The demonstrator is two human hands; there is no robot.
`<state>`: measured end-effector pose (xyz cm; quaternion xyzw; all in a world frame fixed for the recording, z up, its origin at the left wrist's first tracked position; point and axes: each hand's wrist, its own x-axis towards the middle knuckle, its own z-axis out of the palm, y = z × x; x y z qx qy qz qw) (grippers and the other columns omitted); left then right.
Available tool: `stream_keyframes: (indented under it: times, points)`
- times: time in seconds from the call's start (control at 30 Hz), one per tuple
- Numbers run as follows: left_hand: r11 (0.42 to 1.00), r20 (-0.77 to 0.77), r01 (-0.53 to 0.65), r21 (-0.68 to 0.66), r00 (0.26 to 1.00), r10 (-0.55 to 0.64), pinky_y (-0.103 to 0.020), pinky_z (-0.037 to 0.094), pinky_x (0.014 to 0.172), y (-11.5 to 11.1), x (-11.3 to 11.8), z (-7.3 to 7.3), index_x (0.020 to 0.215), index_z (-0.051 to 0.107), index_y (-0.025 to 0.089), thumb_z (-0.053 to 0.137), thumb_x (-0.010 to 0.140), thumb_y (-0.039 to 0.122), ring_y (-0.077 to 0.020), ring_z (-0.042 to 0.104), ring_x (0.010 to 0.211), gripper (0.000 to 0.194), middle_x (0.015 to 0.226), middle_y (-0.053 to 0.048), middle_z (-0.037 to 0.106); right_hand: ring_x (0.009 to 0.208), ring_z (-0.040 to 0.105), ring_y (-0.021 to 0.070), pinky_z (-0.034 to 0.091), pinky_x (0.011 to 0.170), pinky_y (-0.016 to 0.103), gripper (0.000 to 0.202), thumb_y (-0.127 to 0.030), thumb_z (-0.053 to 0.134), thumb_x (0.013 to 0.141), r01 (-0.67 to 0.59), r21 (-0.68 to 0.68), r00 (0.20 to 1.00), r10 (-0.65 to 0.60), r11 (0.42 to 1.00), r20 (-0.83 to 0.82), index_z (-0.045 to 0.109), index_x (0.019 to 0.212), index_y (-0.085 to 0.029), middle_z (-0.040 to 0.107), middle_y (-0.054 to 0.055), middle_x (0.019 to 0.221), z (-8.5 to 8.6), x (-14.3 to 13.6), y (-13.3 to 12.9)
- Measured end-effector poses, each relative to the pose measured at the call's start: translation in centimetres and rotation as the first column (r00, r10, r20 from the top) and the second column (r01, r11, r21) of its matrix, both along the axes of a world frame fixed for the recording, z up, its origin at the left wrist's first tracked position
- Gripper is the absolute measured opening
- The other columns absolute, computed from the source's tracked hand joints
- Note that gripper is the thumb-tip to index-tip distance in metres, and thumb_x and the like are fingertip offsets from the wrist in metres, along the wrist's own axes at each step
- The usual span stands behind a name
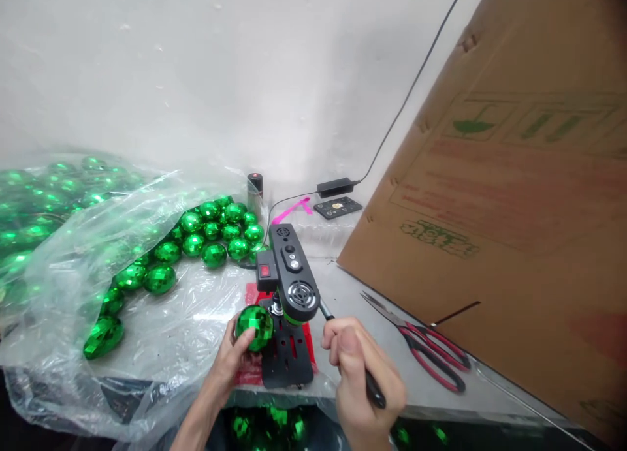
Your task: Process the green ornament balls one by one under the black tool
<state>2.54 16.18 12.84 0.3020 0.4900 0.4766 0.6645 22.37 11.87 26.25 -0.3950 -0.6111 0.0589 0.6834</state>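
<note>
Scissors (408,329) between machine (294,271) and cardboard box (494,183)

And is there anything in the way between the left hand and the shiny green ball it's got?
Nothing that shows: the left hand holds the green ball directly, with its thumb on the front. The black machine is beside the ball, not between them.

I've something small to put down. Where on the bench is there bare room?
Bare bench shows between the black machine and the scissors, beyond the right hand. Another patch, covered in plastic, lies between the green balls and the left hand. The back left, heaped with balls, is crowded.
</note>
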Motion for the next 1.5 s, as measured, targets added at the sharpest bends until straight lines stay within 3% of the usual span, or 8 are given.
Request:
stream_keyframes:
  times: [0.13, 0.3, 0.57, 0.97, 1.03, 1.27, 1.4, 1.5]
  points:
    - [0.982, -0.345, 0.086, 0.171, 0.938, -0.022, -0.045, 0.06, 0.11, -0.6, 1.5, 0.1, 0.139, 0.066, 0.022, 0.098, 0.067, 0.051, -0.0372, 0.076, 0.126, 0.084, 0.129, -0.012, 0.082, 0.062, 0.059, 0.0101, 0.046, 0.058, 0.024, 0.034, -0.004, 0.046, 0.109, 0.001, 0.008, 1.0, -0.001, 1.0, 0.023, 0.055, 0.082, -0.022, 0.059, -0.002, 0.072, 0.2, 0.0, -0.1]
    - [0.956, -0.641, 0.193, 0.222, 0.768, -0.006, -0.055, 0.06, 0.105, -1.2, 3.0, 0.4, 0.148, 0.062, 0.023, 0.088, 0.071, 0.045, -0.0414, 0.079, 0.113, 0.084, 0.122, -0.013, 0.085, 0.064, 0.06, 0.0094, 0.047, 0.059, 0.022, 0.032, -0.004, 0.046, 0.109, -0.011, 0.007, 0.999, 0.011, 1.0, 0.031, 0.054, 0.084, -0.022, 0.06, -0.002, 0.075, 0.2, 0.0, -0.1]
    - [0.906, -0.656, 0.215, 0.365, 0.75, 0.086, -0.066, 0.054, 0.118, -0.9, 4.3, 0.2, 0.136, 0.072, 0.022, 0.09, 0.065, 0.036, -0.0499, 0.074, 0.13, 0.074, 0.136, -0.019, 0.081, 0.065, 0.059, 0.0087, 0.047, 0.058, 0.021, 0.031, -0.007, 0.046, 0.111, -0.005, -0.016, 1.0, 0.005, 1.0, 0.03, 0.052, 0.085, -0.023, 0.058, -0.002, 0.075, 0.0, 0.1, -0.4]
    - [0.908, -0.772, 0.324, 0.264, 0.636, -0.002, -0.064, 0.058, 0.116, -0.1, 3.7, 0.0, 0.146, 0.067, 0.017, 0.082, 0.069, 0.045, -0.0461, 0.076, 0.128, 0.083, 0.137, -0.02, 0.081, 0.062, 0.056, 0.0087, 0.04, 0.052, 0.022, 0.033, -0.005, 0.045, 0.111, 0.01, -0.015, 0.999, -0.009, 1.0, 0.039, 0.051, 0.083, -0.022, 0.056, -0.002, 0.074, -0.1, 0.2, -0.5]
    - [0.934, -0.75, 0.301, 0.192, 0.659, -0.058, -0.063, 0.058, 0.115, 0.4, 2.9, 0.4, 0.148, 0.065, 0.017, 0.079, 0.074, 0.053, -0.045, 0.077, 0.125, 0.083, 0.134, -0.019, 0.082, 0.063, 0.056, 0.0084, 0.041, 0.053, 0.021, 0.034, -0.005, 0.044, 0.111, 0.01, -0.014, 0.999, -0.01, 1.0, 0.05, 0.05, 0.083, -0.023, 0.055, -0.003, 0.074, 0.0, 0.2, -0.6]
    - [0.973, -0.437, 0.165, 0.162, 0.896, -0.079, -0.055, 0.053, 0.123, 1.0, 1.0, 0.0, 0.141, 0.066, 0.011, 0.073, 0.076, 0.072, -0.0421, 0.071, 0.14, 0.09, 0.144, -0.022, 0.077, 0.065, 0.057, 0.009, 0.046, 0.058, 0.022, 0.035, -0.003, 0.045, 0.11, 0.012, -0.003, 0.999, -0.012, 1.0, 0.033, 0.049, 0.081, -0.023, 0.053, -0.003, 0.072, -0.1, 0.0, -0.3]
    - [0.975, -0.414, 0.151, 0.164, 0.908, -0.07, -0.057, 0.055, 0.122, 0.7, 1.4, -0.8, 0.143, 0.064, 0.011, 0.078, 0.071, 0.069, -0.0428, 0.073, 0.136, 0.093, 0.143, -0.022, 0.078, 0.067, 0.058, 0.0082, 0.046, 0.059, 0.02, 0.034, -0.003, 0.045, 0.11, 0.01, -0.009, 0.999, -0.01, 1.0, 0.037, 0.049, 0.082, -0.023, 0.053, -0.004, 0.073, -0.1, 0.0, -0.3]
    - [0.952, -0.523, 0.227, 0.208, 0.848, -0.088, -0.059, 0.057, 0.119, 0.6, 1.9, -0.6, 0.142, 0.066, 0.015, 0.081, 0.073, 0.06, -0.0424, 0.075, 0.132, 0.084, 0.14, -0.019, 0.079, 0.067, 0.057, 0.008, 0.046, 0.059, 0.02, 0.033, -0.003, 0.044, 0.11, 0.002, -0.009, 0.999, -0.002, 1.0, 0.043, 0.048, 0.083, -0.023, 0.053, -0.004, 0.073, 0.0, 0.0, -0.4]
